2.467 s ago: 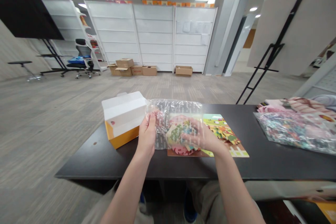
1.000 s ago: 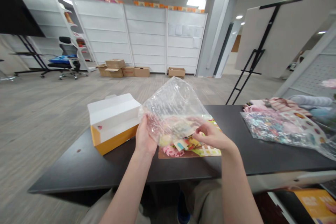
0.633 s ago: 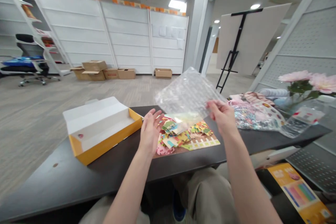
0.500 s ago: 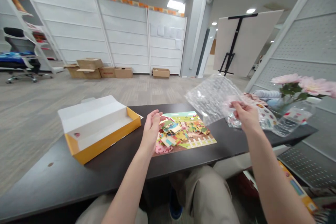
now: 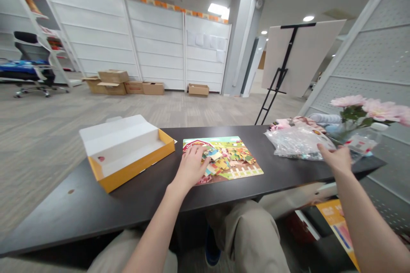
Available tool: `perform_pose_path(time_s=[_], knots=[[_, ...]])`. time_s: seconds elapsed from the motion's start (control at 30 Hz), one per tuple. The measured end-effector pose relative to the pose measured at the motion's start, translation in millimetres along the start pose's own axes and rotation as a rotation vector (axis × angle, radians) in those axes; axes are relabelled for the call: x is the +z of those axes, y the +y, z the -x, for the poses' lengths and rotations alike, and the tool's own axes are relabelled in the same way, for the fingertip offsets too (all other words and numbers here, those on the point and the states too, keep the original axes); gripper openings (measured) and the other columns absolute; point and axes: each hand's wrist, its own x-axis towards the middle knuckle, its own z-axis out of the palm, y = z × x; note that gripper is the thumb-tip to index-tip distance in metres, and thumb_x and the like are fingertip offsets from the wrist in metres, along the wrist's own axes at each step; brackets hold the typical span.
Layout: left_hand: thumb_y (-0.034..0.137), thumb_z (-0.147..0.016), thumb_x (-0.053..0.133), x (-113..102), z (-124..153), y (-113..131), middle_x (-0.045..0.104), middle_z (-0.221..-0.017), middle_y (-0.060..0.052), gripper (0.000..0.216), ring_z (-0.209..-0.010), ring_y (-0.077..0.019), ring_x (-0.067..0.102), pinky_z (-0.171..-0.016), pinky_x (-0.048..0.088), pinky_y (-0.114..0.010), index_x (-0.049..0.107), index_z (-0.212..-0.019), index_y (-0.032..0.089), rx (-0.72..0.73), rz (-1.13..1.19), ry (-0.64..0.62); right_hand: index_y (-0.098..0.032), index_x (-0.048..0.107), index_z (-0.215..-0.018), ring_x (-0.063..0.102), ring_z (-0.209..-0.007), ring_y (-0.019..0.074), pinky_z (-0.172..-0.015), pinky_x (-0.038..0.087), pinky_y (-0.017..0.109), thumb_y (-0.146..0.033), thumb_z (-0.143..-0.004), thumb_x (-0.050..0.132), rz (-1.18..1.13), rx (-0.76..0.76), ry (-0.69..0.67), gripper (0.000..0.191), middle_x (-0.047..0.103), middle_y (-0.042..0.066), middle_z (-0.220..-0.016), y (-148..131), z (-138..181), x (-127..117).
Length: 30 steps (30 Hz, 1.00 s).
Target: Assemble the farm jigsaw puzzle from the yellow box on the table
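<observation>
My left hand [image 5: 192, 165] rests on the left side of a heap of colourful jigsaw puzzle pieces [image 5: 221, 164], fingers apart and lying over them. Under the heap is a printed farm-scene puzzle board [image 5: 246, 173], showing a red barn and a white fence. On the right, my right hand [image 5: 339, 160] is at the near edge of a crumpled clear plastic bag [image 5: 294, 140], its fingers apart and nothing visible in its grasp. The bag lies on the table, over some patterned items that show only in part.
An open yellow box [image 5: 137, 169] with a white inside stands left on the dark table [image 5: 141, 200]. Pink flowers [image 5: 381, 108] and a clear plastic bottle [image 5: 363, 140] are at the right end. Below the table on the right is a yellow package [image 5: 341, 226].
My right hand has moved right and down, and the plastic bag it held up now lies on the table. My left hand has come down onto the puzzle pieces.
</observation>
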Motion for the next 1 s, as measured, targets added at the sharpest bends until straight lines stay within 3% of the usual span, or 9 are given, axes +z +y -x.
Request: perform_pose_path(time_s=[0.07, 0.13, 0.23, 0.33, 0.43, 0.57, 0.67, 0.8, 1.0], knots=[[0.034, -0.096, 0.055, 0.9, 0.6, 0.4, 0.06, -0.133, -0.011, 0.028, -0.127, -0.0306, 0.053, -0.101, 0.048, -0.048, 0.059, -0.12, 0.021, -0.005, -0.03, -0.023, 0.004, 0.053, -0.131, 0.054, -0.115, 0.0443, -0.089, 0.044, 0.05, -0.05, -0.07, 0.067, -0.059, 0.097, 0.065, 0.082, 0.061, 0.035, -0.115, -4.9, 8.2, -3.3], [0.036, -0.096, 0.055, 2.1, -0.3, 0.9, 0.058, -0.136, -0.011, 0.031, -0.129, -0.0302, 0.051, -0.103, 0.046, -0.048, 0.058, -0.124, 0.021, -0.014, -0.045, -0.035, 0.002, 0.052, -0.131, 0.048, -0.123, 0.0438, -0.098, 0.041, 0.051, -0.048, -0.07, 0.065, -0.136, -0.023, 0.168, 0.08, 0.058, 0.034, -0.124, -23.8, 20.1, -8.5], [0.04, -0.097, 0.054, 3.6, -3.6, 3.7, 0.055, -0.14, -0.013, 0.039, -0.132, -0.0304, 0.049, -0.108, 0.043, -0.048, 0.055, -0.131, 0.021, -0.032, -0.057, -0.061, -0.007, 0.061, -0.121, 0.061, -0.099, 0.0333, -0.086, 0.049, 0.045, -0.044, -0.075, 0.061, -0.29, -0.259, 0.199, 0.059, 0.064, 0.025, -0.117, -75.5, 41.1, -14.0], [0.046, -0.097, 0.053, 2.9, -8.3, 8.9, 0.053, -0.141, -0.014, 0.045, -0.134, -0.0313, 0.047, -0.111, 0.039, -0.049, 0.054, -0.134, 0.021, -0.024, -0.067, -0.086, -0.016, 0.067, -0.105, 0.064, -0.075, 0.0215, -0.062, 0.05, 0.032, -0.047, -0.084, 0.058, -0.495, -0.476, -0.084, 0.038, 0.071, 0.013, -0.103, -140.5, 63.1, -9.9], [0.054, -0.094, 0.056, 1.7, -13.3, 14.4, 0.053, -0.14, -0.015, 0.052, -0.135, -0.0332, 0.045, -0.112, 0.038, -0.05, 0.055, -0.134, 0.022, -0.037, -0.077, -0.11, -0.019, 0.071, -0.092, 0.063, -0.072, 0.0191, -0.064, 0.048, 0.03, -0.043, -0.088, 0.057, -0.525, -0.756, -0.319, 0.028, 0.072, 0.008, -0.085, -200.2, 83.0, 7.6], [0.058, -0.091, 0.057, 4.0, -17.6, 19.7, 0.053, -0.139, -0.015, 0.054, -0.134, -0.0358, 0.045, -0.109, 0.04, -0.054, 0.056, -0.133, 0.025, -0.087, -0.095, -0.154, -0.019, 0.072, -0.086, 0.062, -0.066, 0.018, -0.064, 0.048, 0.03, -0.043, -0.087, 0.057, -0.556, -0.874, -0.581, 0.028, 0.073, 0.007, -0.078, -250.1, 97.7, 48.6], [0.055, -0.091, 0.059, 8.2, -17.5, 20.7, 0.052, -0.141, -0.013, 0.049, -0.134, -0.036, 0.044, -0.109, 0.039, -0.056, 0.057, -0.132, 0.027, -0.087, -0.104, -0.151, -0.018, 0.071, -0.083, 0.062, -0.064, 0.0178, -0.061, 0.048, 0.029, -0.05, -0.084, 0.06, -0.639, -0.82, -0.821, 0.035, 0.072, 0.006, -0.072, -258.6, 97.8, 83.0], [0.047, -0.091, 0.062, 12.5, -15.5, 17.4, 0.055, -0.136, -0.012, 0.041, -0.127, -0.0345, 0.05, -0.106, 0.043, -0.054, 0.061, -0.126, 0.027, -0.073, -0.066, -0.123, -0.017, 0.069, -0.079, 0.061, -0.058, 0.0168, -0.055, 0.047, 0.027, -0.059, -0.08, 0.062, -0.681, -0.702, -1.048, 0.043, 0.068, 0.003, -0.064, -242.3, 93.0, 116.9], [0.031, -0.084, 0.07, 10.3, -14.6, 14.9, 0.057, -0.135, -0.009, 0.03, -0.124, -0.0325, 0.054, -0.103, 0.047, -0.05, 0.068, -0.114, 0.028, -0.068, 0.019, -0.091, -0.018, 0.071, -0.08, 0.067, -0.063, 0.0198, -0.059, 0.051, 0.029, -0.056, -0.081, 0.064, -0.595, -0.721, -1.097, 0.039, 0.071, 0.004, -0.067, -224.0, 92.9, 128.0]])
